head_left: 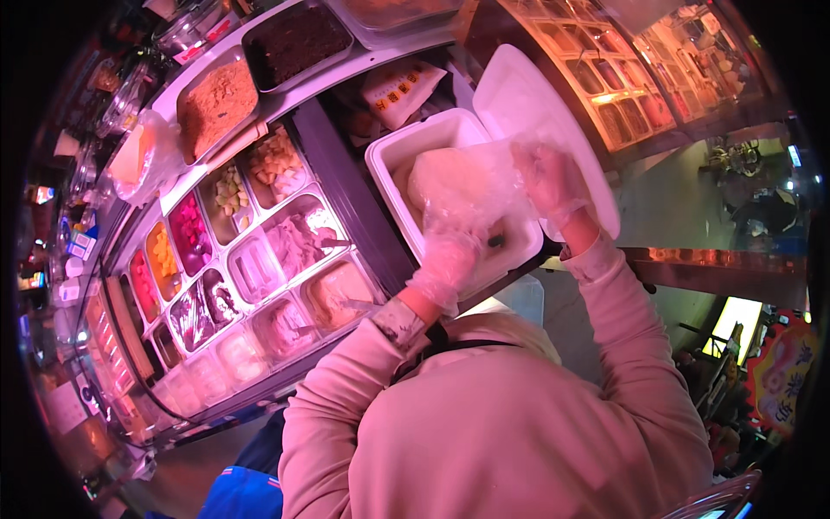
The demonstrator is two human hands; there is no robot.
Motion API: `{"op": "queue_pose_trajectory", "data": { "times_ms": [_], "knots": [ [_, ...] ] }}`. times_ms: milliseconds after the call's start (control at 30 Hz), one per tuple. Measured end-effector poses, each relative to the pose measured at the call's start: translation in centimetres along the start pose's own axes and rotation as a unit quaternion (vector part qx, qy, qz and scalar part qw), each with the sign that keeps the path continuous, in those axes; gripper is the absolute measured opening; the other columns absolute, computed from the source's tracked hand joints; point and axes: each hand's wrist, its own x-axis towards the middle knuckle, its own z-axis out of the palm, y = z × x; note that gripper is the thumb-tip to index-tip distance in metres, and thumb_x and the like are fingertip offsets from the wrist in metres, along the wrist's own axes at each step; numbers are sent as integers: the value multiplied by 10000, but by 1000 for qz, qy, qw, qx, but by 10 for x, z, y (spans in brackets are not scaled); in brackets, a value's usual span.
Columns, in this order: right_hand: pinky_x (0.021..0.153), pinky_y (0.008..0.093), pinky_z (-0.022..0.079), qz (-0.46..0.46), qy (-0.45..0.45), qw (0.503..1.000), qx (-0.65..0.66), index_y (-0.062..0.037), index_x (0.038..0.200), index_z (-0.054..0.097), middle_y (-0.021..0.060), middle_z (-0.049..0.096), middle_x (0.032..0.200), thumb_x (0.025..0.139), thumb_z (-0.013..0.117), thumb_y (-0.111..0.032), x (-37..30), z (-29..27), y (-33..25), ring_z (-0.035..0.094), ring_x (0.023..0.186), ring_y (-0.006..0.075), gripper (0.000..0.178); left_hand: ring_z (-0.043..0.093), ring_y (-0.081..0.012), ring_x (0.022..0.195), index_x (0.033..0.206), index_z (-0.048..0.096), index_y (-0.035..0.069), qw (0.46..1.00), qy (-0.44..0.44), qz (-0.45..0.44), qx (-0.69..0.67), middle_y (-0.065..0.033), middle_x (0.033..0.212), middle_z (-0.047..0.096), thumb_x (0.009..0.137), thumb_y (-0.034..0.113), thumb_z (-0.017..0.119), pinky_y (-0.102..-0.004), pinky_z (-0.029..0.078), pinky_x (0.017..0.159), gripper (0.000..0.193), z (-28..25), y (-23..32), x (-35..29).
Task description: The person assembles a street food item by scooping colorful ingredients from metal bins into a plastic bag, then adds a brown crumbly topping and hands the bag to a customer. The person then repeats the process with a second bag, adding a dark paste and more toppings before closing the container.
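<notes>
A white foam box (376, 164) stands in front of me, its white lid (540, 95) tilted up along the right side. Inside rests a large, pale, rounded mass (441, 177), partly covered by a clear plastic bag (497, 186). What the mass is made of, I cannot tell. Both my hands wear clear plastic gloves. My left hand (451, 258) is closed on the bag at the box's near side, its fingertips blurred by the film. My right hand (549, 180) grips the bag's other side, between the box and the lid.
Left of the box, a counter holds metal pans of diced fruit (232, 190) and pale pastes (333, 290). Farther back are trays of brown crumbs (216, 104) and dark crumbs (298, 43). A printed white packet (402, 91) lies behind the box. A lit display (618, 78) stands at the far right.
</notes>
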Motion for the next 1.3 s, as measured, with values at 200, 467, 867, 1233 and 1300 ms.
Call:
{"op": "queue_pose_trajectory", "data": {
  "times_ms": [200,467,867,1233,1300],
  "knots": [
    [418,279,365,298,-125,921,218,-70,694,592,-4,486,514,1007,645,-559,0,-44,-35,444,419,96,583,401,-439,1446,1383,631,60,986,-62,-123,96,-223,1555,468,938,472,599,-823,134,1118,607,-49,9,26],
    [749,366,592,288,-183,629,698,-28,772,653,118,667,735,1049,600,-483,-4,-50,-74,703,751,239,536,323,-432,1526,1137,794,155,988,-28,-74,134,-174,1539,510,889,251,643,-851,50,1124,305,-55,8,9],
    [965,443,545,-1,-305,937,-170,-15,1049,762,202,751,1074,960,632,-319,-17,63,14,709,1085,345,342,725,-300,791,866,737,91,973,-173,131,73,-95,734,711,876,169,606,-428,451,1070,153,-91,-16,13],
    [915,426,561,-112,-134,985,0,-39,1058,740,198,744,1047,894,677,-255,-7,118,-9,713,1006,340,278,701,-353,897,932,746,85,917,-338,-69,-202,-158,895,721,929,252,607,-458,531,804,217,-42,20,8],
    [909,419,563,-108,-127,985,32,-41,1067,732,193,743,1046,892,676,-244,0,116,-5,714,1003,327,274,694,-384,923,965,755,83,920,-335,72,-192,-188,932,728,952,319,587,-469,531,838,290,-58,24,16]
  ]
}}
